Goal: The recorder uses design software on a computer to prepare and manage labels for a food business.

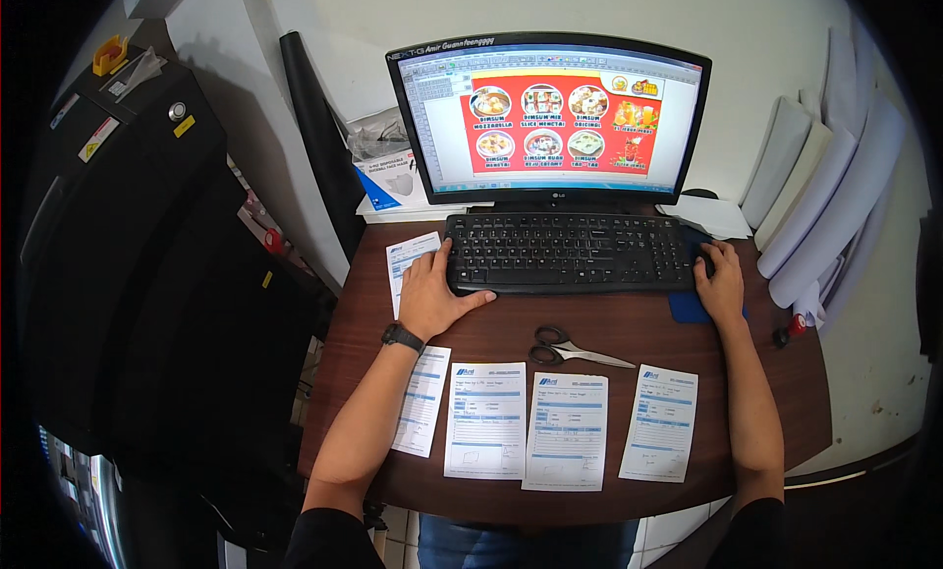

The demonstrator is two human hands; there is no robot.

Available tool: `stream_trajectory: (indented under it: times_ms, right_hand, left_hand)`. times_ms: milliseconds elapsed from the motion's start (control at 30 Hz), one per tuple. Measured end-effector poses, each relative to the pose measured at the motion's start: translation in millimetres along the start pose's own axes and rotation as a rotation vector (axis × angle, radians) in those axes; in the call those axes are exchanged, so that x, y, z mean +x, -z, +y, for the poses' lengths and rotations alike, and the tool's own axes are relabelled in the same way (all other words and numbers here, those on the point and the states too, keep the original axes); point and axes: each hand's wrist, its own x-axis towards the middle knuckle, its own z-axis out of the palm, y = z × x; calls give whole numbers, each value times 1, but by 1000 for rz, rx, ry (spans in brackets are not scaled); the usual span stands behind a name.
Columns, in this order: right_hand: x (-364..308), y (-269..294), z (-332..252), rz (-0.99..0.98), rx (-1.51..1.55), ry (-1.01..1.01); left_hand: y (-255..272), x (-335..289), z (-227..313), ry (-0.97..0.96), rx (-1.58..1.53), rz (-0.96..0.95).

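Left hand (432, 292) lay spread, gripping nothing visible, at the left end of the keyboard (570, 250), whose long axis ran rightward toward the right hand (724, 282), curled over a dark mouse (702, 265).

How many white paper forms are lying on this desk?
5: one form left of the keyboard, partly hidden by the left hand; a second partly behind the left forearm; a third, fourth and fifth rightward of it. Others may be hidden.
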Motion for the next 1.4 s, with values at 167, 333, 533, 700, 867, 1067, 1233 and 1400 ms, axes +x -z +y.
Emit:
stream_trajectory:
  times_ms: [167, 333, 533, 700, 867, 1067, 1233, 1400]
  right_hand:
    - [0, 0, -4, -15, -3, -26]
    - [0, 1, 0, -16, -17, -16]
    - [0, 1, -1, 10, -24, -24]
    - [1, 1, -1, 15, -38, -33]
    - [0, 0, 1, 2, -25, -53]
    - [-1, -2, 0, 22, -41, -51]
    - [-1, -4, 4, 29, -46, -31]
    - [-1, -3, 3, 45, -51, -22]
  left_hand:
    - [0, -1, -1, 3, -3, 1]
    - [1, 0, 2, 5, -9, -13]
    - [1, 0, 1, -11, -23, -1]
    - [0, 0, -1, -19, -24, 13]
    - [-2, 0, -1, -36, -2, 32]
    - [-1, -1, -1, -38, 3, 36]
    - [1, 1, -1, -20, -20, 8]
    - [1, 0, 0, -7, -9, 2]
